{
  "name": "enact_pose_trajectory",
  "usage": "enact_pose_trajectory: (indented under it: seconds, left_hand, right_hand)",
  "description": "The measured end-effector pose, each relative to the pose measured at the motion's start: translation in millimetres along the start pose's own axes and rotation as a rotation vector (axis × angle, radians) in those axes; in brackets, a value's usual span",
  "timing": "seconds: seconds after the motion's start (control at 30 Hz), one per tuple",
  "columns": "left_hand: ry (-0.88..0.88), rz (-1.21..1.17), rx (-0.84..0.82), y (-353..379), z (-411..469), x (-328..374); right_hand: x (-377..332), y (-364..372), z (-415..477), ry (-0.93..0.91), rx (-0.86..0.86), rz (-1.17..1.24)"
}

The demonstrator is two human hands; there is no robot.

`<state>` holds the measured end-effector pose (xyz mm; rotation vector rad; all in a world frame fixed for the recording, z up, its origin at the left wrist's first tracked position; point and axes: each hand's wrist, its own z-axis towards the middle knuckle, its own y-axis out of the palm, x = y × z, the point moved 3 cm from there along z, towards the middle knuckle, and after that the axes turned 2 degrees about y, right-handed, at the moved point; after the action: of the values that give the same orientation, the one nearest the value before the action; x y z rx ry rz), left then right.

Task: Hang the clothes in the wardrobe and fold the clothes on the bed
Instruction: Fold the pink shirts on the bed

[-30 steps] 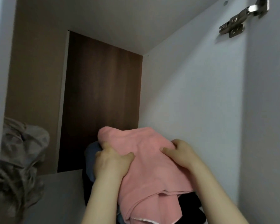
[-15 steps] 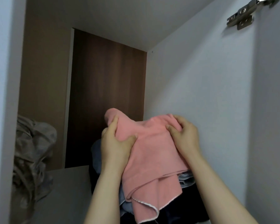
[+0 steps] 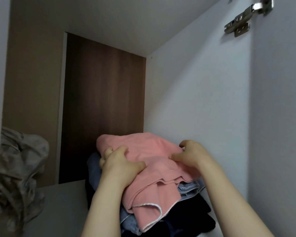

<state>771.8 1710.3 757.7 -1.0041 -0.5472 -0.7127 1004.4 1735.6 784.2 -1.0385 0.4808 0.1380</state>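
Observation:
A folded pink garment (image 3: 149, 158) lies on top of a pile of clothes on a high wardrobe shelf (image 3: 63, 206). Under it I see grey-blue folded cloth (image 3: 190, 187) and dark navy clothes (image 3: 193, 218). My left hand (image 3: 121, 163) grips the pink garment's left side, fingers curled into the cloth. On its right side my right hand (image 3: 191, 154) presses down, with fingers bent and the thumb against the fabric. A white-edged hem of the pink garment hangs over the pile's front.
A crumpled beige-grey bundle of fabric (image 3: 19, 171) fills the shelf's left end. The wardrobe's white side wall (image 3: 203, 108) stands close on the right, with a metal door hinge (image 3: 243, 21) at the top. A dark brown back panel (image 3: 102, 108) closes the rear.
Both hands lifted the pink garment's back edge half a second ago, then lowered it onto the pile. Now it lies flatter and further back on the stack.

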Motion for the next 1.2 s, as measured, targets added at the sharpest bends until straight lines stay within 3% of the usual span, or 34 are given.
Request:
enact_pose_trajectory:
  seconds: [0.1,0.23,0.7,0.87,1.2]
  left_hand:
    - [0.006,0.023,-0.037,2.3,-3.3,2.2]
    - [0.026,0.032,-0.106,5.6,-10.6,8.7]
    - [0.264,-0.283,0.109,0.8,-96.7,25.4]
    - [0.358,-0.235,0.058,-6.2,-136.4,37.2]
    - [0.669,-0.570,-0.302,-39.1,-220.7,35.0]
  right_hand:
    - [4.8,-13.7,-8.0,0.025,0.066,-0.017]
    - [6.1,-18.4,-26.2,-0.022,0.317,0.030]
    - [27.6,-44.2,-155.4,-0.091,0.489,0.243]
    - [32.2,-56.6,-231.4,-0.008,0.545,0.222]
    - [8.3,-76.8,-399.8,0.193,0.725,0.134]
